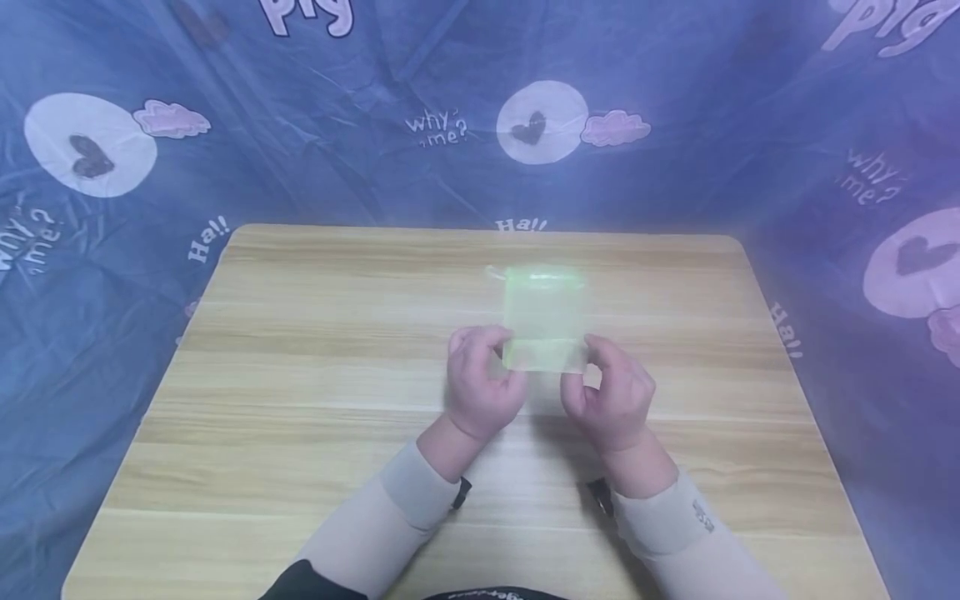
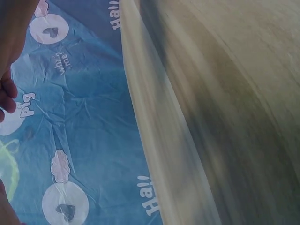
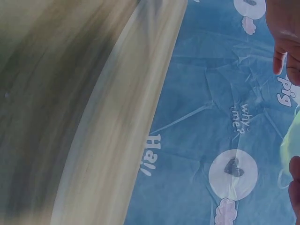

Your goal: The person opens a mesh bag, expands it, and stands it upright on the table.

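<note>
A small sheer pale green pouch (image 1: 544, 321) with a thin loop of string at its far left corner hangs above the wooden table (image 1: 315, 358), held up in front of me. My left hand (image 1: 480, 387) pinches its near left corner between thumb and fingers. At the near right corner my right hand (image 1: 615, 396) pinches it the same way. Only an edge of the pouch (image 2: 7, 166) enters the left wrist view, beside fingers (image 2: 7, 96). In the right wrist view the pouch (image 3: 291, 143) and its string loop show at the right border.
Blue cloth (image 1: 360, 150) printed with white circles, pink clouds and lettering hangs behind and on both sides of the table. Pale cuffs with dark wrist mounts are on both forearms. The hands' shadows fall on the tabletop.
</note>
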`<state>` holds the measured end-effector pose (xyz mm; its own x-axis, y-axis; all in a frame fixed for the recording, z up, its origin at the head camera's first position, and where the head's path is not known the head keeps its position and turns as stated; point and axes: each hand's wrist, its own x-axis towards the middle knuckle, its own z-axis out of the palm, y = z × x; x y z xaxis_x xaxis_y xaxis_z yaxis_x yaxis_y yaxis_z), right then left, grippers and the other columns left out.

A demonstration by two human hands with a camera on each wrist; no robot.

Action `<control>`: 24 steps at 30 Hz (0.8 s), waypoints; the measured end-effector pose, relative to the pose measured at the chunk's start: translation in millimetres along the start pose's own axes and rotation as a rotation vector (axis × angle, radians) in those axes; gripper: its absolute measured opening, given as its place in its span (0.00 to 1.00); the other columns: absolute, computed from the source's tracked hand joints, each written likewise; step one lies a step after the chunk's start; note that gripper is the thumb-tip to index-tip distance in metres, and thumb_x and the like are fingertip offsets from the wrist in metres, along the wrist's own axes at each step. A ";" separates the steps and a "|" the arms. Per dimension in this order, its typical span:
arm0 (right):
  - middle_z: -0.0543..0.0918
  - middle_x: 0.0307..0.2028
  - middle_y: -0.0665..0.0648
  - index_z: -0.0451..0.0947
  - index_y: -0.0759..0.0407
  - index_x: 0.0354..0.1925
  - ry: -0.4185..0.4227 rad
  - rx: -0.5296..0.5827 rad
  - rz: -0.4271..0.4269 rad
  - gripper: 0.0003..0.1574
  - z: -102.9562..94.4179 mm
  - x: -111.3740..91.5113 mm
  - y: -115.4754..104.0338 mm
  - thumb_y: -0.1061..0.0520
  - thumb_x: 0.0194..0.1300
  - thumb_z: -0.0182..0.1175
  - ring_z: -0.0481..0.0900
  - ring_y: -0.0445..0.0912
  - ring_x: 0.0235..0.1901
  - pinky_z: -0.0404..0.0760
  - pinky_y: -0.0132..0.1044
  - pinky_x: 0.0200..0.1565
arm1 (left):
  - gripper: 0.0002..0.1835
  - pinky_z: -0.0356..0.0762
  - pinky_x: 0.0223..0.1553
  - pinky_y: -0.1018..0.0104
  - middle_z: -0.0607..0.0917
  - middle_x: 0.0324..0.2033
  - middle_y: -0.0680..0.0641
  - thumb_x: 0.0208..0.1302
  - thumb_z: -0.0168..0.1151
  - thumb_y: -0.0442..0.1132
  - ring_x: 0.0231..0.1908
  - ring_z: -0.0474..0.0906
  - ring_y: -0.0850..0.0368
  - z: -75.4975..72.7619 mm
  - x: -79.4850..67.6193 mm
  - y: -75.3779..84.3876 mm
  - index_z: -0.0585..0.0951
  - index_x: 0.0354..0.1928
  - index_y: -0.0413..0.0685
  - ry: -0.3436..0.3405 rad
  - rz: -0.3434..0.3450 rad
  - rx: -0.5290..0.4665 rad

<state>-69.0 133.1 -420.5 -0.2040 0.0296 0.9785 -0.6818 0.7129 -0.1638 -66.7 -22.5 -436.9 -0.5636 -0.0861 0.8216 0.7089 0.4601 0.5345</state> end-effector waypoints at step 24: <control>0.73 0.15 0.57 0.79 0.68 0.29 -0.037 -0.008 -0.006 0.12 -2.3 0.5 1.4 0.69 0.48 0.49 0.59 0.47 0.10 0.57 0.42 0.09 | 0.10 0.74 0.38 0.52 0.79 0.22 0.46 0.48 0.63 0.31 0.25 0.77 0.51 -1.7 -0.7 -3.3 0.73 0.32 0.41 -0.053 -0.067 -0.011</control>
<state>-68.5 135.8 -420.0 -0.2259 -0.0007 0.9742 -0.6777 0.7185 -0.1566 -68.0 -25.5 -439.0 -0.6317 -0.0693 0.7721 0.6732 0.4448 0.5907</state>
